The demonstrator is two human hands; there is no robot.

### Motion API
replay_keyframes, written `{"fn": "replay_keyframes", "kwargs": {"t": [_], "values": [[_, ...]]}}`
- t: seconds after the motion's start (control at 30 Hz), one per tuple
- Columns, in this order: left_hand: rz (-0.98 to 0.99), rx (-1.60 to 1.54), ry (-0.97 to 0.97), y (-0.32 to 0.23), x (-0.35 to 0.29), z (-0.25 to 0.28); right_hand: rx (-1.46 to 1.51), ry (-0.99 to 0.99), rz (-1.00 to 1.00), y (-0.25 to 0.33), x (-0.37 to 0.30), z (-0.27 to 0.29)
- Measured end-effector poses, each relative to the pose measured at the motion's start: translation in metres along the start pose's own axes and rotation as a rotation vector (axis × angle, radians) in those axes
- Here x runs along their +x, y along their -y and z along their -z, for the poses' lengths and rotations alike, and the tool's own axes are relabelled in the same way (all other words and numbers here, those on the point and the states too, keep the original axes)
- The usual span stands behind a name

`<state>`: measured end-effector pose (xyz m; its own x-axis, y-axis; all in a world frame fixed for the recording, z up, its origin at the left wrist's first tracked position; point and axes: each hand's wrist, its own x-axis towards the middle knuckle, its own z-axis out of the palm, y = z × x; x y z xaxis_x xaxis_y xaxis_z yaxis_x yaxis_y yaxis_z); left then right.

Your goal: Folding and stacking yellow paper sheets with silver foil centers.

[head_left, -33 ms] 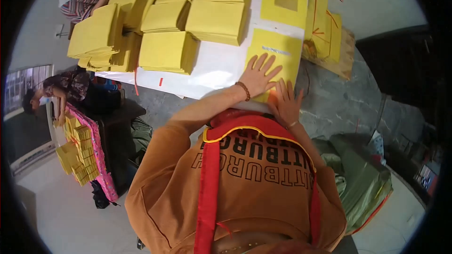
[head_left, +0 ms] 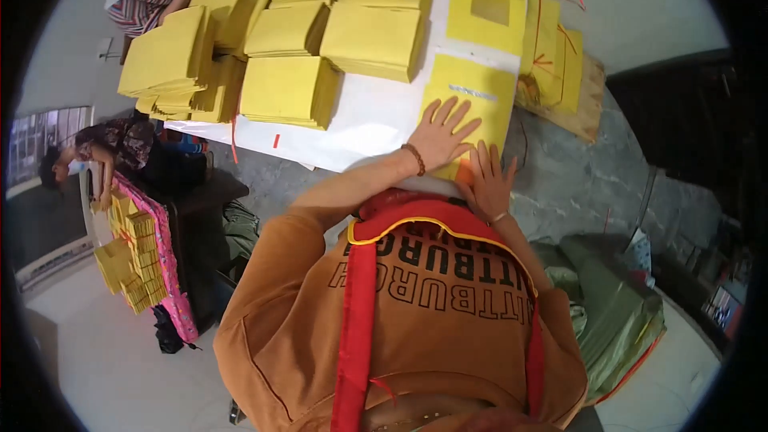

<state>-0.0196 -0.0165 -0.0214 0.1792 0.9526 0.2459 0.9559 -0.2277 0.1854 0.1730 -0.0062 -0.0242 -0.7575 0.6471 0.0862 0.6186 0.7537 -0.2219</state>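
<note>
A yellow paper piece, folder- or envelope-like, lies flat on the white-topped table near its right edge. Across it runs a narrow silvery strip. My left hand presses flat on its lower part, fingers spread. Beside it, at the near right corner of the paper, my right hand rests with fingers stretched out. The hands are close together, and an orange patch shows between them. Just beyond lies another yellow piece with a brownish square.
Yellow paper stacks fill the table's left and far side. String-tied yellow bundles sit on a wooden board at right. Green sacks stand at lower right. One person is far left; another leans over a pink-edged table.
</note>
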Motion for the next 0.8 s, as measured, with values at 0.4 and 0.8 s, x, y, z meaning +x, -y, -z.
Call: {"fn": "replay_keyframes", "kwargs": {"t": [0.4,0.8], "values": [[-0.330,0.196,-0.092,-0.015,-0.007,0.000,1.074,-0.014,-0.320,-0.044,0.005,-0.006],[-0.183,-0.416,-0.345,0.040,-0.034,0.134,1.436,-0.435,-0.525,0.009,0.081,0.040]]}}
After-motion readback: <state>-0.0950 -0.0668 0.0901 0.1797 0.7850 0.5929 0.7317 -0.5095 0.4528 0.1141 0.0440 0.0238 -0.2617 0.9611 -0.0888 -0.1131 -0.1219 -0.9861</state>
